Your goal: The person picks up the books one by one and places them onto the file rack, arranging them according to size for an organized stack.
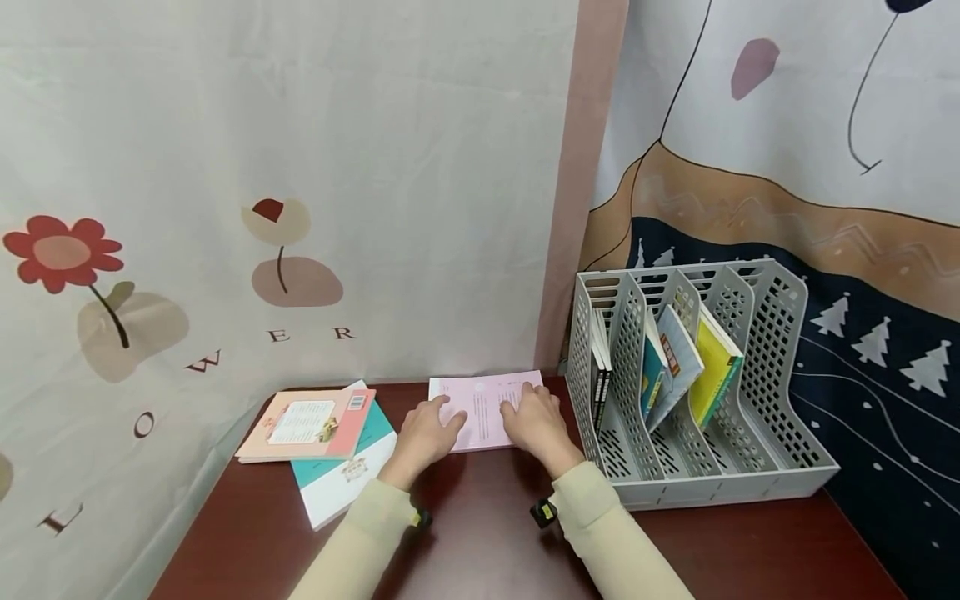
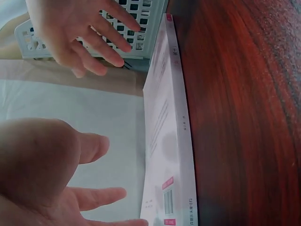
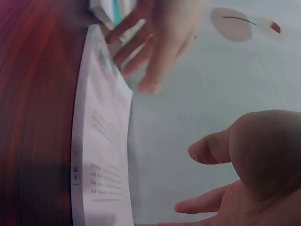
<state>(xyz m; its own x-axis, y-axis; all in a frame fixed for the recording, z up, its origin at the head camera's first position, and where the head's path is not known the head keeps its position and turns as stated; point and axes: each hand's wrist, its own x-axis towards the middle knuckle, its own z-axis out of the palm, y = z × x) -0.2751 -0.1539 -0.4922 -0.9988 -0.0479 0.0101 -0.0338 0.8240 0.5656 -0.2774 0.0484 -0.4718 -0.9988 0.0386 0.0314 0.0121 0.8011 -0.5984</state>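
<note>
A pale pink book (image 1: 483, 412) lies flat on the dark red table, its spine toward me. My left hand (image 1: 426, 435) is over its left end with fingers spread. Over the right end is my right hand (image 1: 536, 421), also with loosely spread fingers. In the left wrist view the left thumb (image 2: 94, 147) stands apart from the cover, and the right hand's fingers hang clear of it. The right wrist view shows the book's spine (image 3: 80, 141) resting on the table; whether any fingertip touches the far edge is hard to tell.
To the left, peach-covered books (image 1: 303, 425) lie on a teal-and-white book (image 1: 348, 475). A grey perforated file rack (image 1: 720, 487) stands at the right; its slots hold a yellow book (image 1: 712, 367), a pale blue book (image 1: 678, 362) and others. A printed curtain (image 1: 450, 208) hangs behind.
</note>
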